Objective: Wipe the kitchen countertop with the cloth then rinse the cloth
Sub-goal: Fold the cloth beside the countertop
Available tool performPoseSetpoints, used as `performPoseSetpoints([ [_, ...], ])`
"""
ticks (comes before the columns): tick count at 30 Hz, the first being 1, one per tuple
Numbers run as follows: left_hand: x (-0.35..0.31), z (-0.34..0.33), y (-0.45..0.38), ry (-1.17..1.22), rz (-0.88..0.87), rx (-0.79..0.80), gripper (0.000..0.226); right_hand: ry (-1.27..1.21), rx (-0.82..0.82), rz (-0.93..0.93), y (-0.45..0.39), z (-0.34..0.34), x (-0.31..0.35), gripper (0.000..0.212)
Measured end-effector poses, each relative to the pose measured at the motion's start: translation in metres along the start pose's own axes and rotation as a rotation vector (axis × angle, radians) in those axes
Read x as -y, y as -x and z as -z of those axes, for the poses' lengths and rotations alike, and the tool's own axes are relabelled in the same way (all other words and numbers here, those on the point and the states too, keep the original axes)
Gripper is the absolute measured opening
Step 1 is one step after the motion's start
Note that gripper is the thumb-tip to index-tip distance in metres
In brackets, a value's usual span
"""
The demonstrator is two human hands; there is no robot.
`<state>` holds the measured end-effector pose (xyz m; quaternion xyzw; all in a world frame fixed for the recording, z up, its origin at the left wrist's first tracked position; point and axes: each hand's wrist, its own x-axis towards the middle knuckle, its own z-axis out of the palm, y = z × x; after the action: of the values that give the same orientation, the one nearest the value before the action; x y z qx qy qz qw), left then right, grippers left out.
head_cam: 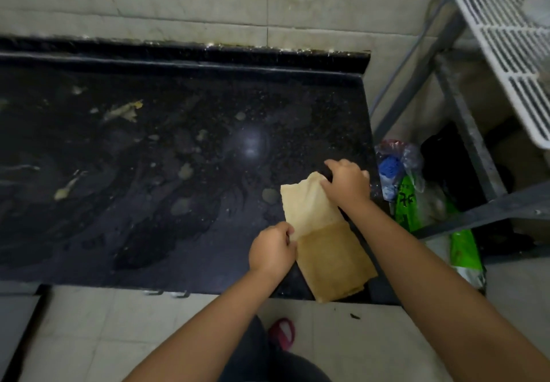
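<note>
A tan cloth (321, 232) lies at the near right corner of the dark, wet tabletop (178, 173), its near end hanging over the front edge. The left hand (272, 250) has its grip curled on the cloth's left edge, and the right hand (346, 182) has its grip pinching the far corner, lifting it slightly. Pale food scraps (125, 110) and smears dot the tabletop to the left. Plastic bags (407, 191) sit on the floor at right under a metal rack (503, 24).

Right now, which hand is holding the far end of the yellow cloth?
The right hand: it grips the cloth at its far end, toward the wall. The left hand pinches its near left edge.
</note>
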<state>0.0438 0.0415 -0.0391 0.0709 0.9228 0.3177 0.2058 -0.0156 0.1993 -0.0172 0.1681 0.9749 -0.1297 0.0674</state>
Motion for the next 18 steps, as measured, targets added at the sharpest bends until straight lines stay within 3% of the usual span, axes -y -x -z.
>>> performPoseSetpoints([
  [3, 0.002, -0.001, 0.002, 0.011, 0.023, -0.026, 0.021, -0.034, -0.006, -0.064, 0.021, 0.003, -0.014, 0.045],
  [8, 0.001, -0.003, 0.001, 0.013, 0.024, -0.062, 0.02, 0.083, 0.154, -0.146, 0.08, -0.01, -0.034, 0.041],
  [15, -0.001, -0.006, 0.003, 0.055, 0.028, -0.111, 0.022, -0.085, 0.13, -0.237, 0.102, -0.025, -0.032, 0.029],
  [18, 0.001, -0.007, 0.006, 0.044, 0.029, -0.101, 0.021, -0.084, 0.155, -0.283, 0.112, -0.026, -0.035, 0.037],
])
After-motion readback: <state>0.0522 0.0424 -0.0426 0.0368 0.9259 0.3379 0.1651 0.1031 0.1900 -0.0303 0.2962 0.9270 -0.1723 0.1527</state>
